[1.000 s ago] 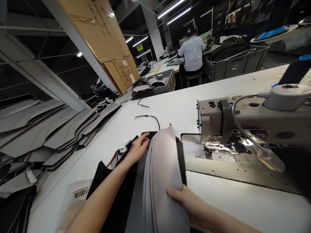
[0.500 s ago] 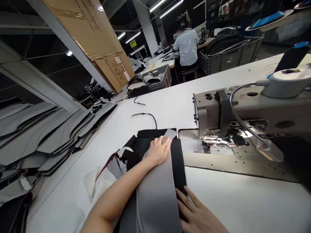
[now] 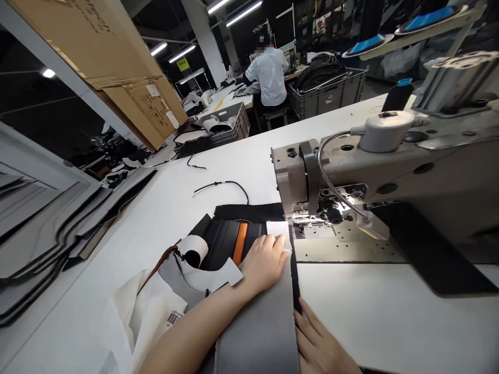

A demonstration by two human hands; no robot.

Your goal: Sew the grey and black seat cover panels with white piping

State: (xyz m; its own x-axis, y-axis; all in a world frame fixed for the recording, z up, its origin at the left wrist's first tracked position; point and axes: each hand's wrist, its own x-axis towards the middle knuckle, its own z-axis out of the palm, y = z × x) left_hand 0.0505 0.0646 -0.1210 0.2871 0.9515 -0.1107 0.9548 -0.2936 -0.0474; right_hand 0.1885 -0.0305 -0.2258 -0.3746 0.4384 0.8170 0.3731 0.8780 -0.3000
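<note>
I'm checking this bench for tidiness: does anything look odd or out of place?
Nothing looks spilled or plainly damaged. A thin black cord lies loose on the white table beyond the gray panel, perhaps a stray piece, and a wrinkled white sheet bunches beside the left forearm. Both might be ordinary clutter.

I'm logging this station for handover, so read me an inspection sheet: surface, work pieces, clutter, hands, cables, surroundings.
Surface: white table, bearing the sewing machine.
Work pieces: grey panel; black material with an orange strip.
Clutter: crumpled white wrapping with a barcode label; stacked panels at left.
Hands: left hand on the grey panel; right hand at its edge.
Cables: curved black cord on the table; shorter cord beyond it.
Surroundings: seated person, cardboard box, grey crate.
</note>
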